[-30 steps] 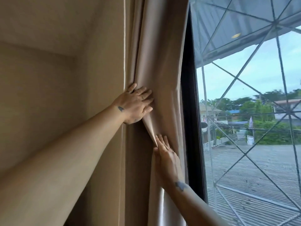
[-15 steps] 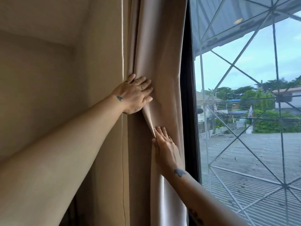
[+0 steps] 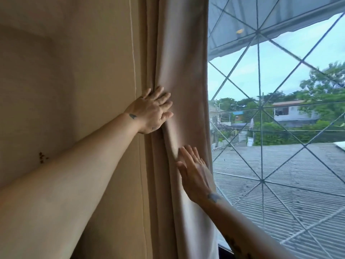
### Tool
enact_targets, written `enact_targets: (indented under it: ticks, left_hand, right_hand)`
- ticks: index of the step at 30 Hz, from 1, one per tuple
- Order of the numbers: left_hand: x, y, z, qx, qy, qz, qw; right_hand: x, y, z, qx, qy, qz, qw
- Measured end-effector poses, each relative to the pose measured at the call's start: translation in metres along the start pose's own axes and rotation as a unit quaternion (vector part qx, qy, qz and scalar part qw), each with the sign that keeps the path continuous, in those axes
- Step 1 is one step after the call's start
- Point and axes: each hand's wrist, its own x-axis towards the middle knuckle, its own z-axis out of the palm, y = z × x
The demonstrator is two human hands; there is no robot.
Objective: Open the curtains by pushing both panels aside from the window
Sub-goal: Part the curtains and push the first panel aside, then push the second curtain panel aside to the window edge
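A beige curtain panel [image 3: 183, 62] hangs bunched in vertical folds at the left side of the window [image 3: 280, 118]. My left hand [image 3: 152, 112] lies flat on the folds at mid height, fingers spread, pressing the cloth toward the wall. Lower and to the right, my right hand [image 3: 195, 174] rests flat against the panel's right part, fingers pointing up. Neither hand clasps the fabric. Only this one panel is in view.
A tan wall [image 3: 65, 81] fills the left, with a thin white cord [image 3: 133, 43] running down beside the curtain. Behind the glass is a diagonal metal grille [image 3: 258, 32], then corrugated roofing, houses and trees. The dark window sill [image 3: 225, 251] shows at the bottom.
The curtain's right edge now covers the dark window frame that showed before. Both hands stay pressed on the folds, and the view has swung a little so more window shows.
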Motion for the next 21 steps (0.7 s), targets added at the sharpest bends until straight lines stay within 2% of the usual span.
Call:
enact_targets:
  ticks: [7, 12, 17, 21]
  left_hand:
    - [-0.004, 0.063, 0.008, -0.077, 0.072, 0.019, 0.994]
    - [0.021, 0.12, -0.007, -0.162, 0.177, 0.037, 0.97]
    - [0.054, 0.191, -0.036, -0.217, 0.211, 0.064, 0.951]
    - [0.072, 0.259, -0.057, -0.272, 0.274, 0.092, 0.918]
  right_hand:
    - [-0.058, 0.034, -0.081, -0.124, -0.022, 0.068, 0.99]
    - [-0.08, 0.063, -0.165, -0.213, 0.033, 0.095, 0.972]
    - [-0.101, 0.087, -0.265, -0.333, 0.076, 0.101, 0.934]
    - [-0.111, 0.093, -0.347, -0.451, 0.105, 0.083, 0.882]
